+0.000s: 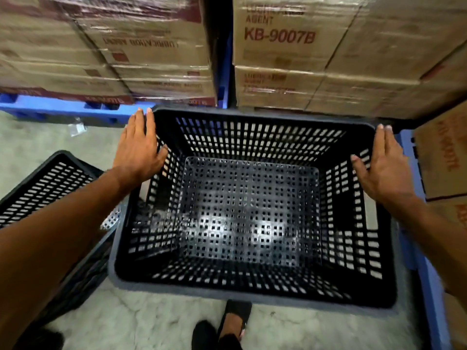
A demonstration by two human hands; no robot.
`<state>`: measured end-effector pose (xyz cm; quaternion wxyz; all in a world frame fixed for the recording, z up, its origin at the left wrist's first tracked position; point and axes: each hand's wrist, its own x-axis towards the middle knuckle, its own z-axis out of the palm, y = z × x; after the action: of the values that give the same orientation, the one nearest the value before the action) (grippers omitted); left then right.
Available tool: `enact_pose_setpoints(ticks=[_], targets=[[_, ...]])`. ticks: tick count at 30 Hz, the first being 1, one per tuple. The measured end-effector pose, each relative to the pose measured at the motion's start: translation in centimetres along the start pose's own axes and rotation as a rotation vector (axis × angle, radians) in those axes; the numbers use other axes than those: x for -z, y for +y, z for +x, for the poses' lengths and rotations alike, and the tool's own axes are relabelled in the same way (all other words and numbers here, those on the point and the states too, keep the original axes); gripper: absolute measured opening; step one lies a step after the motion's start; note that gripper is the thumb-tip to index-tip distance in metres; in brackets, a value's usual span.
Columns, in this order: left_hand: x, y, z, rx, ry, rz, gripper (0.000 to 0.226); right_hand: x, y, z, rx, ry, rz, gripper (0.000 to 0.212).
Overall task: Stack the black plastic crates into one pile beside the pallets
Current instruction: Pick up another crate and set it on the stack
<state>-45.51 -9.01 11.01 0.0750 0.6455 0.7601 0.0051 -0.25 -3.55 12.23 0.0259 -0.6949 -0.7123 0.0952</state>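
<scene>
Nearest to me, below both hands, I see a foot [236,319] in a black sandal on the grey floor [151,322]; the other foot is cut off by the bottom edge and mostly dark. Between my hands sits the crate [252,291], open side up, its perforated base blurred in the middle by glare. I cannot tell whether it rests on the floor or on other crates, since its walls hide what is under it.

My left hand [139,147] lies flat against the crate's left rim, fingers straight and spread, thumb reaching inside the wall. My right hand [384,162] presses the right rim the same way, open and flat, thumb inside. Neither hand is curled round anything; both palms bear on the outer edge.

Left of my left forearm a second crate [48,183] shows, partly covered by that arm and cut by the frame edge.

Beyond the fingertips, a blue pallet [60,107] runs on the left, carrying wrapped cartons [141,46] with smeared, unreadable print. Past the right hand are more cartons [290,54], one reading KB-9007B, and a blue edge beside that wrist that I cannot identify for sure.
</scene>
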Motion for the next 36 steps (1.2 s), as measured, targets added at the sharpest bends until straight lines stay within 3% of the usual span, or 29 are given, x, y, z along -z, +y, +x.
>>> enact_pose_setpoints(ticks=[22, 26, 36], targets=[[0.3, 0.8, 0.6, 0.083, 0.022, -0.076, 0.074, 0.3, -0.6, 1.5, -0.045, 0.029, -0.099, 0.076], [-0.4, 0.5, -5.1, 0.103, -0.037, -0.099, 0.072, 0.1, -0.3, -4.0, -0.106, -0.063, -0.076, 0.077], [-0.5, 0.3, -21.2, 0.204, -0.176, -0.258, 0.078, -1.3, -2.5, -23.0, -0.330, -0.035, 0.162, 0.073]])
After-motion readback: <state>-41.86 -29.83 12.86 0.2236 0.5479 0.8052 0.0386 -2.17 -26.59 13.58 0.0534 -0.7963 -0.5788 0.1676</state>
